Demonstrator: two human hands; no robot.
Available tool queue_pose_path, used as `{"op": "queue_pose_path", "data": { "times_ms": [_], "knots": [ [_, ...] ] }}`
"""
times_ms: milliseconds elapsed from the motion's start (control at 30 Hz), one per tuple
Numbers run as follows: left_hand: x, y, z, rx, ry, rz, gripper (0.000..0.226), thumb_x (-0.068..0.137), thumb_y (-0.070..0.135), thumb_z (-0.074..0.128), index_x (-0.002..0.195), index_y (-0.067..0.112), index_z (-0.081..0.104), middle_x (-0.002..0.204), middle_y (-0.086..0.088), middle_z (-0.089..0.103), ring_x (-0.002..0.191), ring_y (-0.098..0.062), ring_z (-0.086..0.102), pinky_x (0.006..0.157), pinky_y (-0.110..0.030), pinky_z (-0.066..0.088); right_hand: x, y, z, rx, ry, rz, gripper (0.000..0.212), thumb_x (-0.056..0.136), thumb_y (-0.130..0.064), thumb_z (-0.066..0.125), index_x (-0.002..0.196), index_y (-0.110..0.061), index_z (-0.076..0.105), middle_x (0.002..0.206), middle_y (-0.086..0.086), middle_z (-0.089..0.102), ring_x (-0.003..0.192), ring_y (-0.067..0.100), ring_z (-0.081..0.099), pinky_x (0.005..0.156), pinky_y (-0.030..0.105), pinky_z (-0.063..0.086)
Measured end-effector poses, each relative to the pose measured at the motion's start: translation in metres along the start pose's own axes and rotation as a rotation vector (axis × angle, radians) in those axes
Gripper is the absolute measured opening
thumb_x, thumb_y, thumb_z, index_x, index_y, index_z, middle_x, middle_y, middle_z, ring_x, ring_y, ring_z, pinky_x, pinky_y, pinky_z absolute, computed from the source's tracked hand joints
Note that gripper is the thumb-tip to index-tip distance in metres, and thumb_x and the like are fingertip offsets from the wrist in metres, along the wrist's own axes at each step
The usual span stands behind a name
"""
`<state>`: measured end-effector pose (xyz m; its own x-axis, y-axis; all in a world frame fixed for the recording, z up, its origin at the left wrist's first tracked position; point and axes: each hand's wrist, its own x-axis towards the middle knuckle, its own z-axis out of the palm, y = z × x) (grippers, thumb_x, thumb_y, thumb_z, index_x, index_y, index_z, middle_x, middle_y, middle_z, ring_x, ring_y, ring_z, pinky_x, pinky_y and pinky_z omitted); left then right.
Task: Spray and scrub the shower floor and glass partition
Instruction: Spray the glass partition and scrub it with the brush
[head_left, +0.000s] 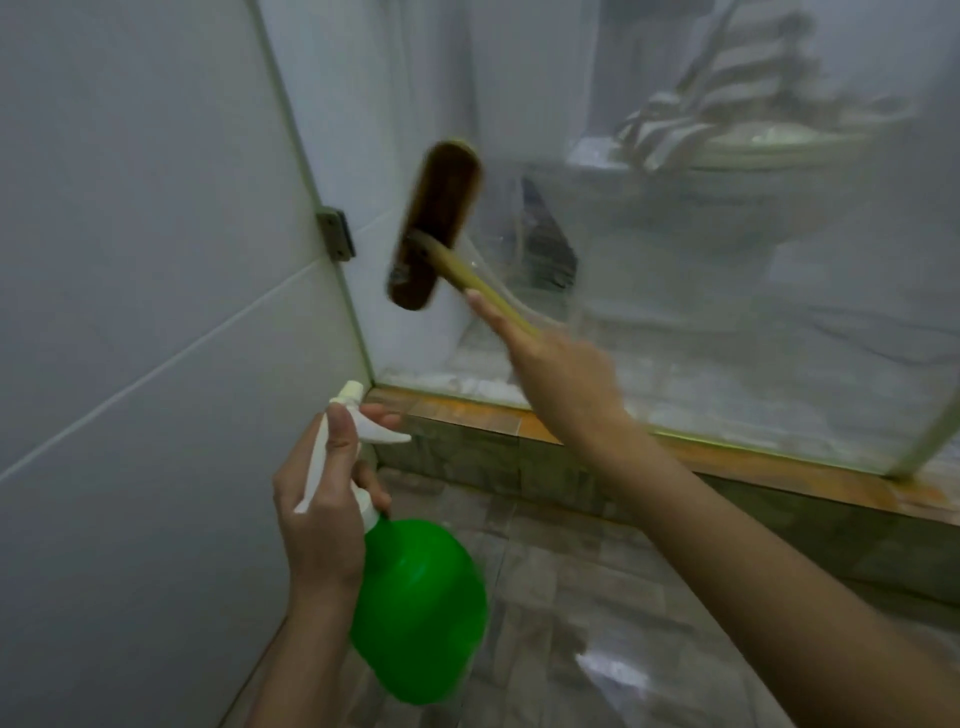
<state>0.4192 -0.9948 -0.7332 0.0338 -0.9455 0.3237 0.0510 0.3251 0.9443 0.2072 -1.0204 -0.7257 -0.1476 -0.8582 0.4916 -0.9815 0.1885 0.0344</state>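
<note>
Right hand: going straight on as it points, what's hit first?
Probably the glass partition: the right hand, gripping the brush, points up-left at it, brush head leading. Depth is unclear.

The light is dim, cool and even, and shadows are soft. A pale glare patch shines on the floor (613, 670), below and right of the fingers of the left hand (322, 514). Motion blur smears the brush (434, 223) beyond the forefinger of the right hand (561, 374), and the spray bottle (421, 608) under the left fingers. The glass partition (727, 291) past the fingertips looks hazy. Lines on the wall (130, 260) bow near the frame edges.
</note>
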Motion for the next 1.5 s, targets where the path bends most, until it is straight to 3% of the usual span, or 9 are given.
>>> {"op": "queue_pose_path", "data": {
  "times_ms": [233,400,567,700,967,1133,1267,1367,1500],
  "knots": [
    [-0.001,-0.014,-0.02,0.013,0.012,-0.018,0.038,0.096,0.046,0.041,0.081,0.032,0.074,0.092,0.001,0.076,0.038,-0.011,0.045,0.039,-0.021,0.04,-0.063,0.003,0.028,0.16,-0.035,0.135,0.087,0.084,-0.002,0.067,0.151,-0.032,0.021,0.055,-0.002,0.037,0.033,0.006,0.02,0.033,0.013,0.009],
    [-0.006,-0.023,-0.022,0.025,0.01,-0.064,0.036,0.095,0.047,0.041,0.082,0.048,0.074,0.095,0.002,0.075,0.04,-0.012,0.045,0.04,-0.024,0.042,0.031,-0.058,0.046,0.007,-0.165,-0.143,0.089,0.096,-0.004,0.045,0.147,-0.043,-0.015,0.071,0.005,0.045,0.043,0.017,0.034,0.041,0.032,0.034],
    [-0.005,-0.028,-0.033,-0.013,0.013,-0.099,0.038,0.094,0.049,0.041,0.081,0.041,0.076,0.089,0.0,0.076,0.039,-0.014,0.043,0.042,-0.026,0.041,-0.049,0.005,0.048,-0.001,-0.236,-0.013,0.099,0.093,-0.001,0.049,0.144,-0.05,-0.019,0.08,0.006,0.053,0.046,0.019,0.044,0.042,0.034,0.047],
    [-0.004,-0.033,-0.045,-0.039,0.045,-0.101,0.038,0.094,0.052,0.044,0.082,0.037,0.076,0.087,-0.003,0.075,0.041,-0.015,0.044,0.041,-0.026,0.041,-0.103,0.018,0.042,0.015,-0.245,0.202,0.1,0.081,0.002,0.065,0.151,-0.043,0.009,0.062,0.005,0.042,0.034,0.02,0.034,0.03,0.024,0.028],
    [-0.01,-0.049,-0.043,-0.029,-0.02,-0.129,0.051,0.078,0.08,0.053,0.085,0.035,0.075,0.095,-0.003,0.076,0.039,-0.011,0.045,0.041,-0.024,0.044,0.019,-0.069,0.072,0.022,-0.317,-0.225,0.078,0.098,-0.003,0.037,0.15,-0.045,-0.004,0.067,0.003,0.036,0.061,0.025,0.055,0.05,0.037,0.039],
    [-0.016,-0.047,-0.042,-0.017,-0.039,-0.142,0.043,0.085,0.07,0.049,0.083,0.036,0.075,0.092,-0.001,0.076,0.04,-0.013,0.044,0.043,-0.025,0.042,-0.071,0.021,0.059,-0.042,-0.293,-0.06,0.1,0.091,0.002,0.05,0.145,-0.052,-0.014,0.074,0.005,0.048,0.043,0.014,0.039,0.035,0.028,0.037],
    [-0.025,-0.043,-0.032,-0.016,-0.076,-0.123,0.042,0.089,0.061,0.043,0.085,0.033,0.074,0.092,-0.001,0.076,0.041,-0.012,0.045,0.043,-0.025,0.042,-0.133,0.044,0.04,-0.079,-0.368,0.195,0.089,0.094,-0.011,0.053,0.148,-0.049,-0.007,0.064,0.005,0.045,0.036,0.018,0.035,0.031,0.025,0.031],
    [-0.033,-0.042,-0.016,-0.025,-0.111,-0.131,0.047,0.09,0.059,0.042,0.092,0.022,0.071,0.093,-0.002,0.076,0.041,-0.012,0.045,0.043,-0.025,0.043,-0.1,0.019,0.05,-0.02,-0.324,0.08,0.086,0.097,-0.006,0.042,0.145,-0.05,-0.014,0.076,0.005,0.048,0.049,0.021,0.048,0.044,0.035,0.048],
    [-0.044,-0.042,0.005,-0.049,-0.18,-0.184,0.038,0.095,0.052,0.041,0.091,0.032,0.073,0.095,-0.002,0.076,0.041,-0.012,0.045,0.043,-0.025,0.042,-0.063,0.019,0.058,-0.028,-0.321,-0.108,0.087,0.096,-0.004,0.041,0.146,-0.048,-0.015,0.076,0.007,0.047,0.051,0.022,0.044,0.047,0.036,0.041]
  ]
}}
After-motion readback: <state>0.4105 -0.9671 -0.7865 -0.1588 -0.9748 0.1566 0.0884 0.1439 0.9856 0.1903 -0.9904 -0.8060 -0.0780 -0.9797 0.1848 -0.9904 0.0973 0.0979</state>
